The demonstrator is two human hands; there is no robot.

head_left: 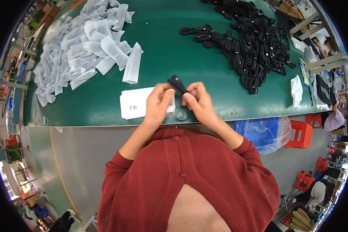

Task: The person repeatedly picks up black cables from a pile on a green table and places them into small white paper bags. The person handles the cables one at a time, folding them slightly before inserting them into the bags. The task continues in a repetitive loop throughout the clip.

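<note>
Between my two hands, above the near edge of the green table (pixel 158 46), is a black cable (pixel 176 82), its wide end with a small pale mark pointing away from me. My left hand (pixel 158 102) pinches it from the left. From the right, my right hand (pixel 199 102) has its fingertips closed on the narrower near part, most of which is hidden. A stack of white printed sheets or flat bags (pixel 137 103) lies partly under my left hand. One translucent white sleeve (pixel 133 63) rests just beyond that stack.
A large heap of translucent sleeves (pixel 81 50) covers the table's left side. Several bundled black cables (pixel 251 46) are piled at the right. A crumpled white bag (pixel 296 91) lies near the right edge. Below stand a plastic-covered blue bin (pixel 259 131) and a red stool (pixel 300 134).
</note>
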